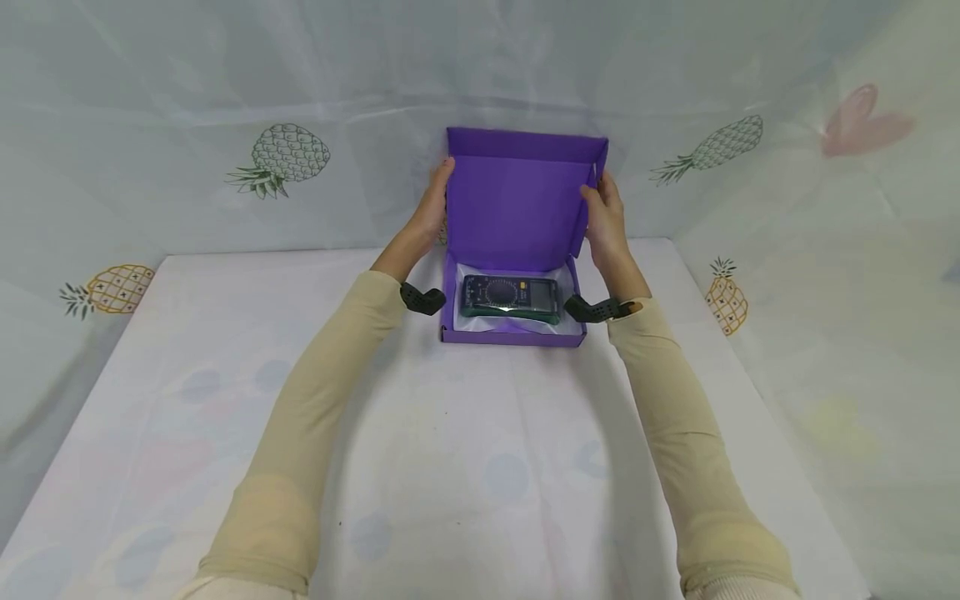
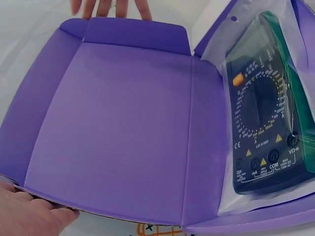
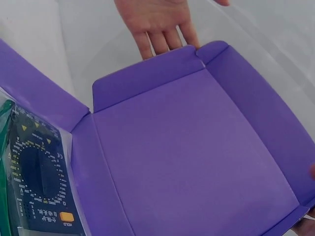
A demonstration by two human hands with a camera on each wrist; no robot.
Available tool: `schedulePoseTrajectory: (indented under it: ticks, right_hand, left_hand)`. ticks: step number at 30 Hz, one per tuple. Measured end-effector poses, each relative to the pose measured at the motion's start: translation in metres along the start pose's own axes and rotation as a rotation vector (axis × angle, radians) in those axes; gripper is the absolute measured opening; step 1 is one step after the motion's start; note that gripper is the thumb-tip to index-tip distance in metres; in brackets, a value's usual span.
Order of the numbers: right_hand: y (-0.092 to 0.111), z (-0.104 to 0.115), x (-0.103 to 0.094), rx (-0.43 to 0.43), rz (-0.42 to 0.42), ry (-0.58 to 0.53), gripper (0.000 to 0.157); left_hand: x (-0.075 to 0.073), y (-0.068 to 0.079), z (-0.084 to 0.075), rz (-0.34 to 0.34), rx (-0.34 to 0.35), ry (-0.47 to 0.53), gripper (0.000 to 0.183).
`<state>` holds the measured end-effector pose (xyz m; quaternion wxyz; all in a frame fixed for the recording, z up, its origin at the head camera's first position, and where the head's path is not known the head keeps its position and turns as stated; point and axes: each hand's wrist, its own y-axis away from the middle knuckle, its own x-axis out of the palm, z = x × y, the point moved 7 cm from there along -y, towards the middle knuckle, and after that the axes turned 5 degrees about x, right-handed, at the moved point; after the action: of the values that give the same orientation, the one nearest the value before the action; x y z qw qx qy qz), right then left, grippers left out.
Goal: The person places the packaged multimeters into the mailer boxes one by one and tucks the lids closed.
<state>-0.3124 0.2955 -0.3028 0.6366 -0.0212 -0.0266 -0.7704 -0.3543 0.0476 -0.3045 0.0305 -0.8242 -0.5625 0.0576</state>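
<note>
Box of purple cardboard (image 1: 512,339) sits toward twelve o'clock on the white patterned table covering (image 1: 480,417), its purple lid (image 1: 513,208) raised. Inside lies a black-faced, green-edged multimeter (image 1: 517,293) in a clear plastic bag (image 2: 224,46). Left hand (image 1: 430,207), at the lid's nine o'clock edge, and right hand (image 1: 606,218), at three, touch it with straight, slightly spread fingers.

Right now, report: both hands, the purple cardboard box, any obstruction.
Left hand touching, right hand gripping the raised purple lid. Black, green-edged rectangular multimeter lying inside box. No obstruction visible.
</note>
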Motion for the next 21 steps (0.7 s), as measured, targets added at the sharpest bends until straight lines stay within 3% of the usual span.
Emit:
schedulePoseTrajectory:
  ticks: [4,11,21]
  right_hand:
    - [0.002,0.001,0.001,-0.017,-0.005,0.030,0.067]
    - [0.004,-0.001,-0.001,0.004,-0.043,0.050,0.071]
    - [0.012,0.000,-0.001,-0.079,-0.059,0.076,0.073]
  left_hand:
    - [-0.002,0.001,0.001,-0.008,-0.054,-0.052,0.072]
    - [-0.002,0.005,0.001,-0.002,-0.011,-0.066,0.077]
    - [-0.003,0.014,0.000,0.020,0.010,-0.101,0.091]
